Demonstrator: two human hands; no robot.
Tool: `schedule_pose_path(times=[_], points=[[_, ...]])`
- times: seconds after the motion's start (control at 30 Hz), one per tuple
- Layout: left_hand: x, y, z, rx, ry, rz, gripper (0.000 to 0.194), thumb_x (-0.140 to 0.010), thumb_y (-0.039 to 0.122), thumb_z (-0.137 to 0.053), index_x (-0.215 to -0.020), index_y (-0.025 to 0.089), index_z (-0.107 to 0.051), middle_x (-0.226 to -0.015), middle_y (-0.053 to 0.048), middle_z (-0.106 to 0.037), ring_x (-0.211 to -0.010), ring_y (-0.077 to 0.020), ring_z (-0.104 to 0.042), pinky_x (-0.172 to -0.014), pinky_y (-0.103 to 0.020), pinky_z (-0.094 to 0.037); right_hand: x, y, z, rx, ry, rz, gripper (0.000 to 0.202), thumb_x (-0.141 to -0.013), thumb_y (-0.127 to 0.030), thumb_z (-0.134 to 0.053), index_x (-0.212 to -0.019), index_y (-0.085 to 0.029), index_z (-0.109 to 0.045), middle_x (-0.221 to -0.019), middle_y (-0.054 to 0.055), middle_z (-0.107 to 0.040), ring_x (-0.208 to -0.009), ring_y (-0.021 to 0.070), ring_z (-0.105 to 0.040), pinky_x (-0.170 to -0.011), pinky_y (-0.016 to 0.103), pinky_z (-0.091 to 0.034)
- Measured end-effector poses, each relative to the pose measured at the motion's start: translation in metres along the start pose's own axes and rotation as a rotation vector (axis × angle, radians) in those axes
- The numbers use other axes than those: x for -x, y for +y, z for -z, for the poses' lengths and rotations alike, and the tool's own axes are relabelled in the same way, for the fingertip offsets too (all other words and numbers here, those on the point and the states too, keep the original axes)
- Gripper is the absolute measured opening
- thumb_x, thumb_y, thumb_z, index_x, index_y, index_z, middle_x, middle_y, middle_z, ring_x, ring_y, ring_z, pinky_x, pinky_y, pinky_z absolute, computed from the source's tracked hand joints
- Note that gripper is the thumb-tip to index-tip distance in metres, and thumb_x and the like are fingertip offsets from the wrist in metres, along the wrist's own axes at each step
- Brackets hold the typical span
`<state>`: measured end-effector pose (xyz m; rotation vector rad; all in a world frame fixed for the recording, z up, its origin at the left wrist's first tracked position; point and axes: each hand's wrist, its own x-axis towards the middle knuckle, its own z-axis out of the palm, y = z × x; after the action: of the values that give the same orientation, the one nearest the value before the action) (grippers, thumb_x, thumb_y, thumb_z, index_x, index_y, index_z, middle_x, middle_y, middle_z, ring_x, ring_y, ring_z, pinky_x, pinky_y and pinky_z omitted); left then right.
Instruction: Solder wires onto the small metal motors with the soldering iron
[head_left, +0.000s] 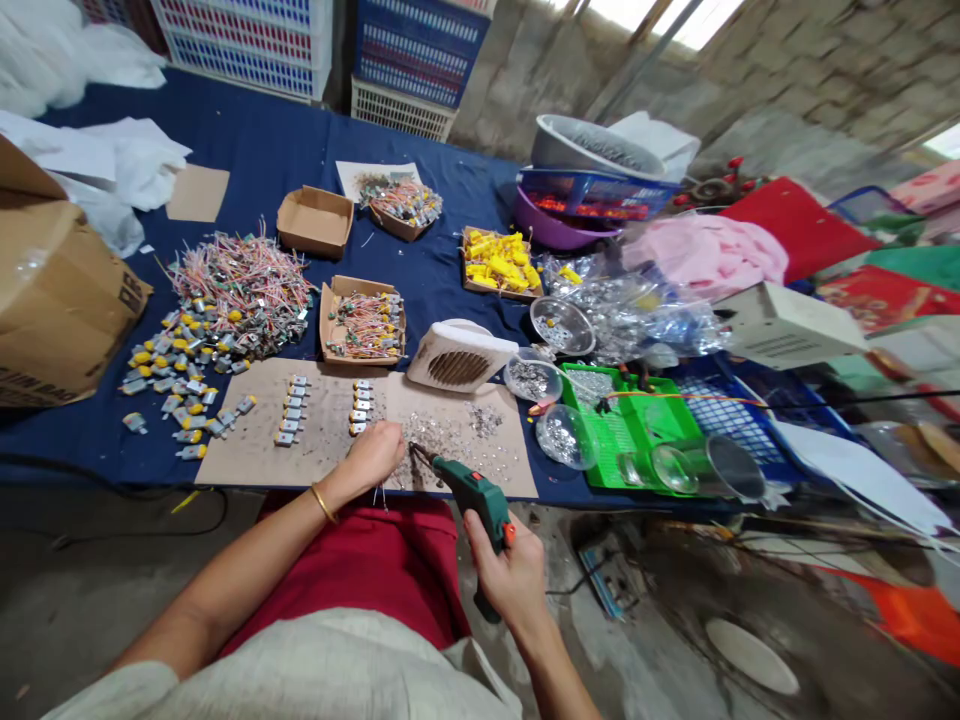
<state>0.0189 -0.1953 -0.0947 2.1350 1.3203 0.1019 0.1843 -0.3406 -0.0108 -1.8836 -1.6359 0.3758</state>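
My right hand [511,570] grips a green soldering gun [476,496], whose dark tip points left toward my left hand [377,455]. The left hand is closed at the near edge of a cardboard sheet [255,455]; thin wires hang below its fingers, and what it pinches is mostly hidden. Just behind it stands a short column of small silver motors [361,405]. Another column of motors [292,410] lies farther left on the sheet. Small metal bits [484,420] are scattered on the sheet right of my left hand.
Loose motors [180,375] and a heap of wired parts [240,290] lie left. Behind the sheet are a box of wired parts [362,322] and a white fan-like unit [461,355]. Bowls [566,437] and a green basket [637,420] stand right; a large carton [60,290] is far left.
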Motion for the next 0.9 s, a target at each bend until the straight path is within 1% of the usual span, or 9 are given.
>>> schedule_pose_path(times=[0.23, 0.5, 0.67, 0.9], points=[[0.0004, 0.0027, 0.0049, 0.022, -0.045, 0.030, 0.024, -0.087, 0.016, -0.044, -0.093, 0.011, -0.066, -0.095, -0.015, -0.068, -0.094, -0.0215, -0.064, -0.087, -0.030, -0.046, -0.0032, -0.0037, 0.0003, -0.011, -0.027, -0.024, 0.037, -0.091, -0.046, -0.051, -0.086, -0.014, -0.068, -0.055, 0.002, -0.059, -0.052, 0.0156, -0.056, -0.052, 0.023, -0.042], [-0.0006, 0.0026, 0.0042, 0.001, -0.040, 0.025, 0.026, -0.086, 0.015, -0.042, -0.093, 0.010, -0.067, -0.094, -0.015, -0.069, -0.093, -0.0222, -0.064, -0.085, -0.031, -0.047, -0.0042, -0.0026, 0.0001, 0.014, -0.029, -0.009, 0.036, -0.091, -0.045, -0.050, -0.083, -0.015, -0.068, -0.051, 0.001, -0.056, -0.048, 0.0149, -0.052, -0.050, 0.024, -0.041], [-0.0009, 0.0035, 0.0044, 0.000, -0.037, 0.039, 0.026, -0.087, 0.017, -0.043, -0.092, 0.010, -0.067, -0.094, -0.015, -0.069, -0.093, -0.0219, -0.064, -0.086, -0.030, -0.047, -0.0034, -0.0007, -0.0018, 0.019, -0.012, 0.012, 0.036, -0.091, -0.045, -0.051, -0.078, -0.016, -0.067, -0.055, 0.001, -0.058, -0.048, 0.0147, -0.053, -0.050, 0.023, -0.041], [-0.0008, 0.0037, 0.0052, -0.014, -0.041, 0.029, 0.025, -0.087, 0.016, -0.043, -0.092, 0.012, -0.068, -0.094, -0.014, -0.069, -0.093, -0.0210, -0.064, -0.086, -0.029, -0.047, -0.0014, -0.0014, -0.0037, 0.012, -0.011, 0.026, 0.033, -0.090, -0.043, -0.052, -0.081, -0.016, -0.067, -0.059, 0.002, -0.061, -0.053, 0.0157, -0.056, -0.054, 0.024, -0.044]])
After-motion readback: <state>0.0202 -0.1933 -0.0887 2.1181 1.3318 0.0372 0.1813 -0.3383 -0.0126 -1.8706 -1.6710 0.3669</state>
